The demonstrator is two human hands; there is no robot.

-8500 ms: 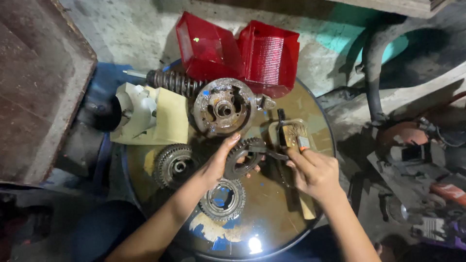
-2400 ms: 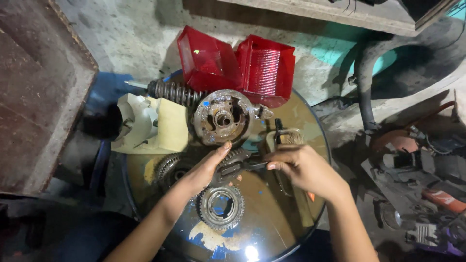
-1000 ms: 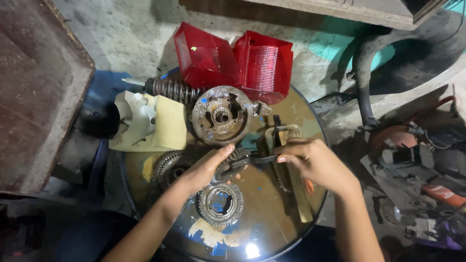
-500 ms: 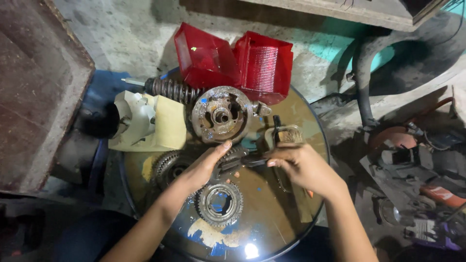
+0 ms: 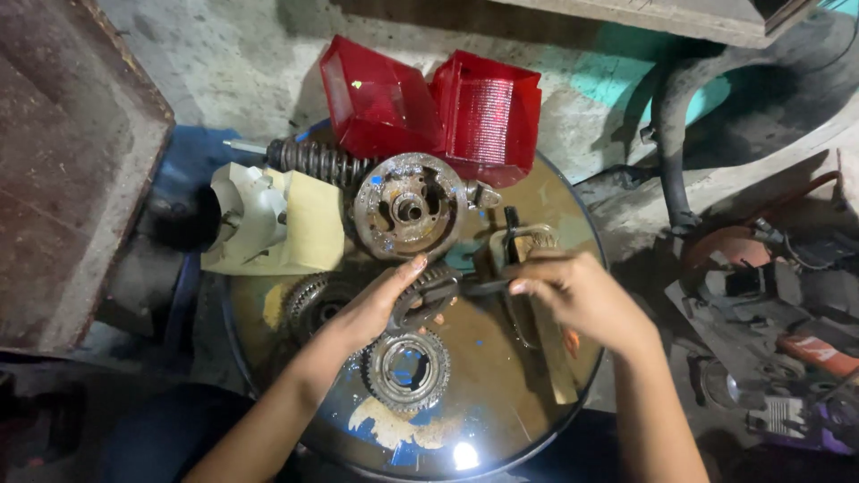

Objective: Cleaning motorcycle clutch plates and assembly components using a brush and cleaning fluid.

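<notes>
The left hand point(image 5: 376, 309) lies fingers-down over a dark toothed gear point(image 5: 428, 288) near the middle of the round metal surface point(image 5: 501, 420), gripping it and pinning it in place. The right hand point(image 5: 577, 295) pinches a slim dark tool point(image 5: 483, 287) whose tip meets that gear; half a second ago this hand sat slightly lower and its fingers were bunched nearer the gear, so it has drawn a little to the right while the left hand has kept its hold, which suggests the prying or turning on the gear goes on. Just below lies a loose gear ring point(image 5: 407, 369); above it a rusty hub point(image 5: 409, 206), a coil spring point(image 5: 318, 161) and two red lamp lenses point(image 5: 429, 107).
</notes>
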